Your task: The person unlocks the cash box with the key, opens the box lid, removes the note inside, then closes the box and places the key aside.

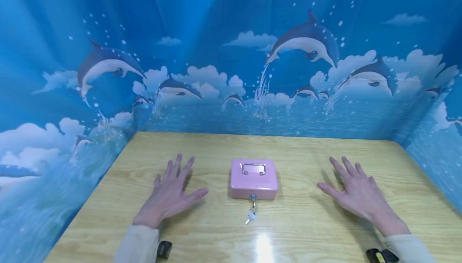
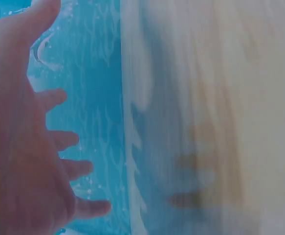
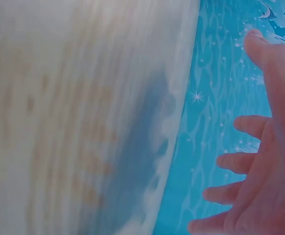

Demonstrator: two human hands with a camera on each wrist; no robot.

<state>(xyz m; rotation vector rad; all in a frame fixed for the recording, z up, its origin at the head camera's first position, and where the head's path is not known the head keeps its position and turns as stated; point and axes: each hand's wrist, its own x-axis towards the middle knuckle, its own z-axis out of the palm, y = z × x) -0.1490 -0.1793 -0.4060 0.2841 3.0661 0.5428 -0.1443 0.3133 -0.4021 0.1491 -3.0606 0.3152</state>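
A pink metal cash box (image 1: 254, 179) with a silver carry handle (image 1: 254, 168) on its lid sits closed in the middle of the table. From the lock on its front hangs a ring with keys (image 1: 251, 215). To the left of the box, my left hand (image 1: 169, 193) is held over the table, fingers spread, holding nothing. My right hand (image 1: 361, 193) is likewise spread over the table on the box's right side, with nothing in it. Both wrist views show the palm, the left hand (image 2: 30, 142) and the right hand (image 3: 264, 171), apart from the tabletop.
The wooden table (image 1: 306, 231) has a light grain and a bright reflection near its front. A blue curtain (image 1: 223, 26) printed with dolphins and clouds hangs behind it and along both sides. Small dark devices sit at both wrists.
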